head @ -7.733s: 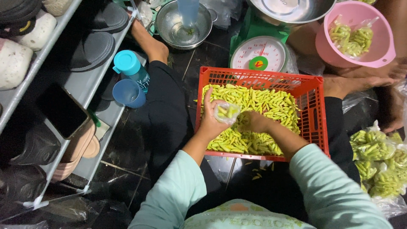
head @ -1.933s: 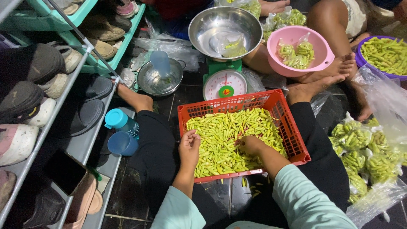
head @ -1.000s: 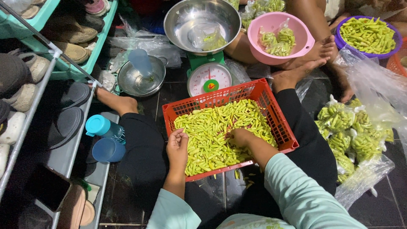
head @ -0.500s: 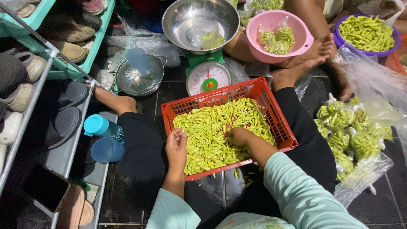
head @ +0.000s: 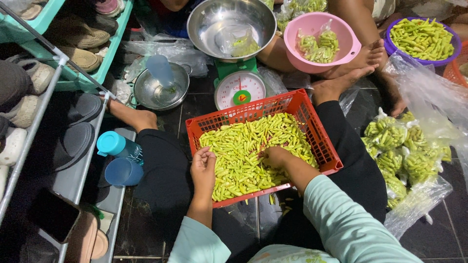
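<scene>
On the dark tiled floor (head: 438, 229), beside a grey metal shoe rack (head: 73, 160), the red plastic slotted basket (head: 243, 114) of pale green chillies (head: 243, 156) sits across the person's lap, left hand (head: 204, 168) curled loosely at its edge, right hand (head: 277, 157) cupped closed among them.

Dark tiled floor (head: 243, 224) under red basket (head: 312, 122)

Chillies (head: 248, 153) in basket (head: 319, 134); scale (head: 240, 87) behind basket; bottle (head: 117, 146) left; bagged chillies (head: 402, 151) right.
</scene>
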